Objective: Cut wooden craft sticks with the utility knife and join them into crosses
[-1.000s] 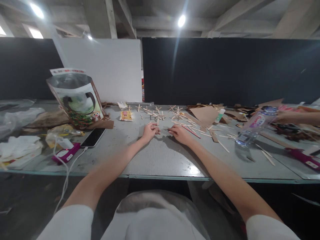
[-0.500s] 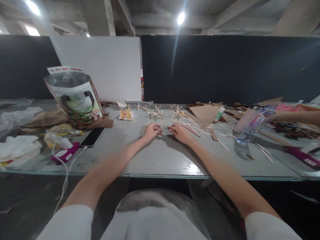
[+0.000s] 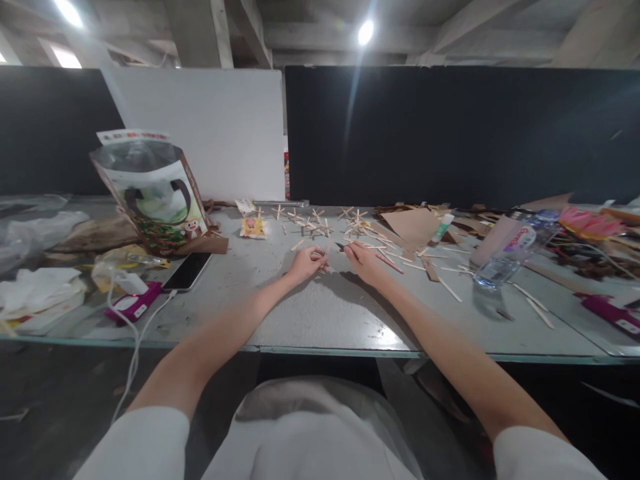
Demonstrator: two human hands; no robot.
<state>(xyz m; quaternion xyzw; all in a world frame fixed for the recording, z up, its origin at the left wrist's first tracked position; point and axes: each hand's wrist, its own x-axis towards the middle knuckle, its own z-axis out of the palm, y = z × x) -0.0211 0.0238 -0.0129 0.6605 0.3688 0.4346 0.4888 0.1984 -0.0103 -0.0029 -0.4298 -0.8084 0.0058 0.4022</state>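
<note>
My left hand (image 3: 310, 262) is pinching a stick (image 3: 329, 247), my right hand (image 3: 361, 259) gripping a dark-tipped tool (image 3: 341, 247), a bottle (image 3: 493, 271) showing blurred label lettering (image 3: 523, 240).

Grey tabletop (image 3: 320, 323): scattered wooden sticks (image 3: 451, 289), yellow packet (image 3: 254, 229), dark-screened phone (image 3: 188, 272), purple socket block (image 3: 148, 300), clear bottle (image 3: 504, 261)

A narrow gap parts my left grip (image 3: 310, 263) from my right grip (image 3: 361, 261); the desk (image 3: 305, 320) leaves room nearer me, crossed sticks (image 3: 357, 227) obstruct ahead, a bottle (image 3: 515, 249) rightward.
</note>
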